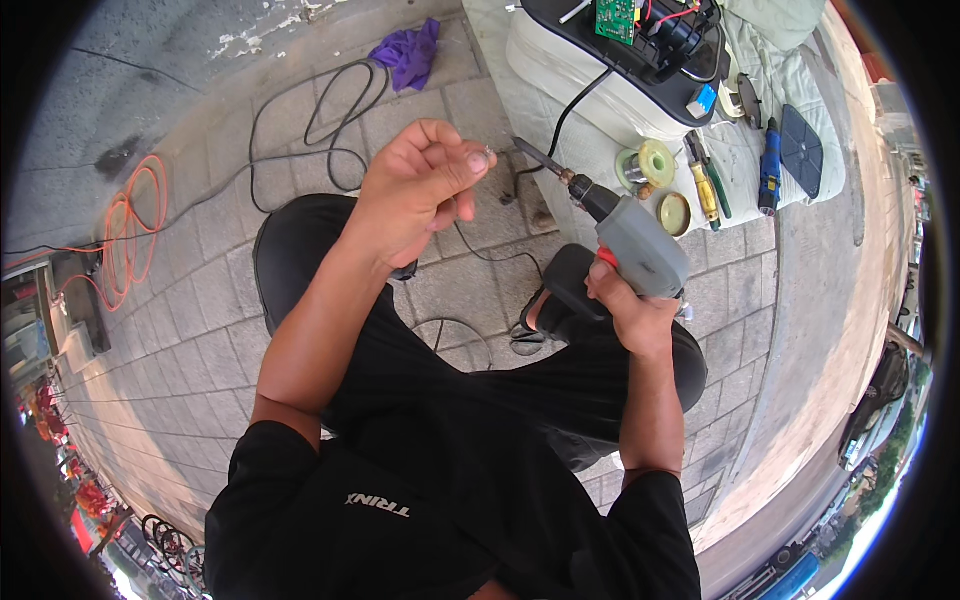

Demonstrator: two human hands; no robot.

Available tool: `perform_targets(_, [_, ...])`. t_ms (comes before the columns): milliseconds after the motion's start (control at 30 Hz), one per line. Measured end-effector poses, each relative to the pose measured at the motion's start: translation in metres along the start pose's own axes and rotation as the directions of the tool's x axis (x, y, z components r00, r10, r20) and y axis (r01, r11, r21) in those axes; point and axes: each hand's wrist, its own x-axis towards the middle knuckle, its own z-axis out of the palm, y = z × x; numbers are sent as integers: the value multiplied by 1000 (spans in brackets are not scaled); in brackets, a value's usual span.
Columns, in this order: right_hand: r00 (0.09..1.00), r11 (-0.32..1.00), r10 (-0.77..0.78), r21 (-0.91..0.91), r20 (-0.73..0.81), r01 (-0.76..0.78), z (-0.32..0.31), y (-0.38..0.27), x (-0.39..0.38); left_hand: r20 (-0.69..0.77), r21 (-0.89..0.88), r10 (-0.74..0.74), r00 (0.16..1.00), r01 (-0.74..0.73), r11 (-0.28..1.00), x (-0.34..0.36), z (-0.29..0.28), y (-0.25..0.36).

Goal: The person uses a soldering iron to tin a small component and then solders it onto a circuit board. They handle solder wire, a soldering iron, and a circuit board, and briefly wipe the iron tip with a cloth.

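Gritty grey paving slabs (pixel 470 300) underfoot, laid in staggered rectangles, with smooth loops of black cable (pixel 251 166) and a loose coil of orange cord (pixel 108 235) across the ground. Beside the black loops, a soft, crumpled purple cloth (pixel 406 55). To the right, a wrinkled pale sheet (pixel 743 170); at its far side, a boxy white housing (pixel 570 85) with a glossy black rim and a green circuit board (pixel 615 20) on top. Toward the sheet's near edge, a round pale spool (pixel 655 160), a shallow round tin (pixel 673 213) and a yellow-handled tool (pixel 706 195); toward its right edge, a slim blue tool (pixel 770 165) beside a flat dark panel (pixel 802 150).

In front of the sheet's near left corner, a pistol-shaped tool (pixel 645 245): hard grey body, red trigger, black collar, brassy joint, dark tapered tip angled up and left.

Right hand (pixel 636 312) wrapped around the grey body, thumb by the trigger. Left hand (pixel 425 175) half curled, thumb and finger pinched on a tiny shiny piece (pixel 489 152), too small to identify, near the tip but apart from it.
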Motion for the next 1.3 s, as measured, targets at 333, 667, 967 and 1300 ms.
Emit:
perform_targets(333, [995,995,-95,38,43,94,0,2,0,83,-82,-10,997,17,997,1,-2,0])
perform_targets(667, [993,999,-35,40,108,31,1,-14,-7,164,-165,-34,986,61,984,1,-8,-4])
perform_targets(967, [994,997,-43,61,102,37,7,-11,-2,164,-213,-51,985,86,973,0,-15,0])
perform_targets(1300, [918,904,-336,-201,212,377,120,95,105,-134,-124,317,939,-333,935,-12,-47,80])
